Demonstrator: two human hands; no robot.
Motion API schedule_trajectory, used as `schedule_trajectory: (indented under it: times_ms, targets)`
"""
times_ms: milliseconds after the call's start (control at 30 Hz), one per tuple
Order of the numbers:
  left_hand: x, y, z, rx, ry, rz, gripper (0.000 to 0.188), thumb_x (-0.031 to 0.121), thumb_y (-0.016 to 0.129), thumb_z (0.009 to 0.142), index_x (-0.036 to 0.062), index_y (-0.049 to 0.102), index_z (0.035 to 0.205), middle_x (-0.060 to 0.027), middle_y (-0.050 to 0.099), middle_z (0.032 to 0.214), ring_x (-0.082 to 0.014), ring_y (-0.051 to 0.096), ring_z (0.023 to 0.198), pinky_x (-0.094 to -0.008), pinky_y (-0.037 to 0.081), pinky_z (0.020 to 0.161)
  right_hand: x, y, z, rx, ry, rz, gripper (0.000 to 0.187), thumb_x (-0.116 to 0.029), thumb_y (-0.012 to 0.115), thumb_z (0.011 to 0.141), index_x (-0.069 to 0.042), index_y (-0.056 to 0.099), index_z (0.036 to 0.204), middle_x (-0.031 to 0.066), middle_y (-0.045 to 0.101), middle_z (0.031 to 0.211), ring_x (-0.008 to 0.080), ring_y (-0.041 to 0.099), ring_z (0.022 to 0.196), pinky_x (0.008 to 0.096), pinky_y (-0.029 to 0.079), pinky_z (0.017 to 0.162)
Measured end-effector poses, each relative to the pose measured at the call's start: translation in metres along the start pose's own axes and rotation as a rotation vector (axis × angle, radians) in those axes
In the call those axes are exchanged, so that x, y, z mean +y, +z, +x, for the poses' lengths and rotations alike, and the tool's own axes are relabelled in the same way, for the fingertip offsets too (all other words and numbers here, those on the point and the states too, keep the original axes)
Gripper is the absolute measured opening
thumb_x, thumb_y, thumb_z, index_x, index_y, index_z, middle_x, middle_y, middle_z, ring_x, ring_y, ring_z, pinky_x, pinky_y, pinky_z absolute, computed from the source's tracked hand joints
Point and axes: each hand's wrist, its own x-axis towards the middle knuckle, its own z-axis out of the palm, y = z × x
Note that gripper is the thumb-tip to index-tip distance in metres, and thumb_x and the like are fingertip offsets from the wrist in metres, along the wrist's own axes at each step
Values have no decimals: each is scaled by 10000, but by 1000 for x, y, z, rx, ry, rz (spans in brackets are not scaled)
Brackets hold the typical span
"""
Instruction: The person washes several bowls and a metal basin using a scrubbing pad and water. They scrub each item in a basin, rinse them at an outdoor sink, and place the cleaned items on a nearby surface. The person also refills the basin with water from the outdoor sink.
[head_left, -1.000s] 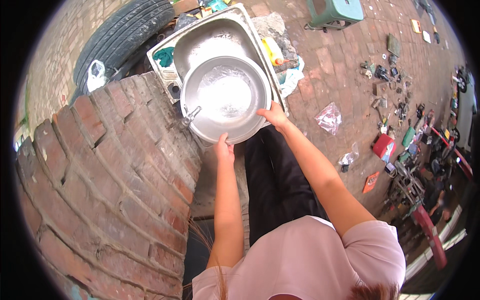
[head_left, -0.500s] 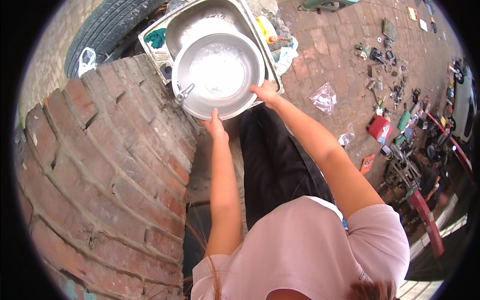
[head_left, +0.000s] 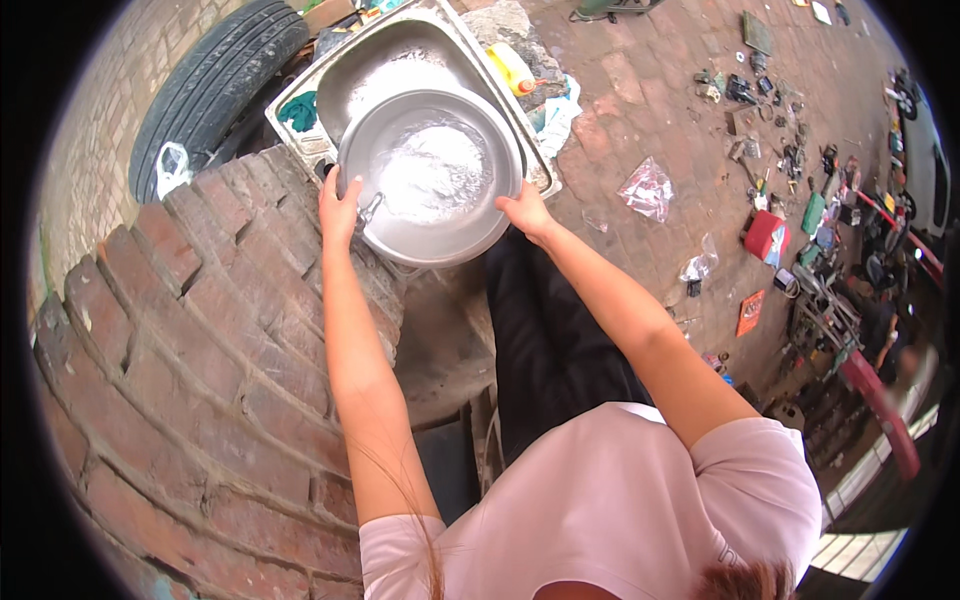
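Note:
A round metal basin (head_left: 385, 215) holds what looks like water, bright with glare. It sits over the near part of a stainless steel sink (head_left: 465, 38). My left hand (head_left: 340, 208) grips the basin's left rim, beside a small metal tap (head_left: 371, 207) that shows at the basin's edge. On the right rim, my right hand (head_left: 527, 213) has its thumb over the edge and the fingers hidden beneath. In the sink's left corner lies a dark green cloth (head_left: 298, 111).
A brick wall top (head_left: 230, 330) runs along my left. Beyond it lies a large tyre (head_left: 215, 85) with a white plastic bag (head_left: 173, 168). A yellow bottle (head_left: 511, 68) stands right of the sink. Scattered parts and a red box (head_left: 766, 237) cover the ground at right.
My left hand has moved from the basin's near edge up to its left rim. The basin has shifted slightly toward me, and the water in it looks more rippled.

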Motion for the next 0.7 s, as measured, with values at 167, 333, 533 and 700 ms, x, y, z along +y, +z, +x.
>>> schedule_trajectory:
  times_ms: [167,333,533,700]
  targets:
    - [13,30,-14,23,-76,-330,368,198,484,897,-7,534,1199,-104,554,1184,-178,515,1066,-275,371,931,13,-14,6,23,101,75,423,-35,563,739,19,502,1154,162,620,989,230,611,891,322,470,797]
    - [5,35,-13,96,-108,-310,364,239,404,940,-15,578,1135,-88,569,1164,-168,497,1086,-282,347,957,17,-21,-4,37,56,182,423,-30,573,737,50,497,1145,162,618,991,226,598,925,319,466,809]
    - [-17,30,-8,167,-174,-422,427,294,348,965,-31,568,1134,-118,557,1182,-198,492,1109,-295,340,970,30,-15,6,26,69,111,455,-57,581,731,63,485,1159,167,614,1010,231,597,935,322,460,824]
    - [1,36,-11,124,-231,-530,495,328,303,969,-69,534,1154,-180,546,1191,-242,504,1138,-313,354,985,29,-24,5,20,148,110,452,-62,573,735,60,481,1160,157,620,983,230,604,892,324,471,779]
